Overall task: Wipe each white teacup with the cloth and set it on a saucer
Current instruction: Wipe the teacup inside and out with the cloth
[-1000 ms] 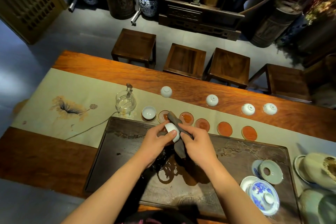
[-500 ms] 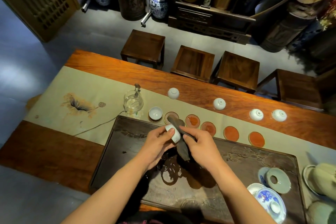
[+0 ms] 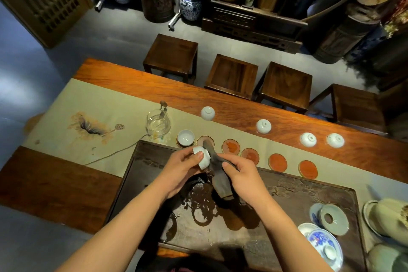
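A: 2 hands over the dark tea tray (image 3: 154, 161). The left hand (image 3: 178, 174) grips a white teacup (image 3: 202, 157), tipped on its side, thumb on the near wall.

B: And the right hand (image 3: 240, 174)?

A: It pinches a dark cloth (image 3: 218, 174), pressed against the cup's right side. The cloth's tail hangs down toward the wet patch (image 3: 203, 210) on the tray.

B: Saucers?

A: 6 in a row on the beige runner (image 3: 77, 99), just beyond the tray. The leftmost saucer (image 3: 178, 141) carries an upright cup (image 3: 186, 137). The next saucer (image 3: 204, 140) is partly hidden behind the cloth. 4 red saucers (image 3: 230, 146) sit bare.

B: Other cups?

A: 4 inverted cups (image 3: 207, 113) on the far side, spread along the wooden table (image 3: 242, 104). A glass pitcher (image 3: 158, 125) stands left of the saucers.
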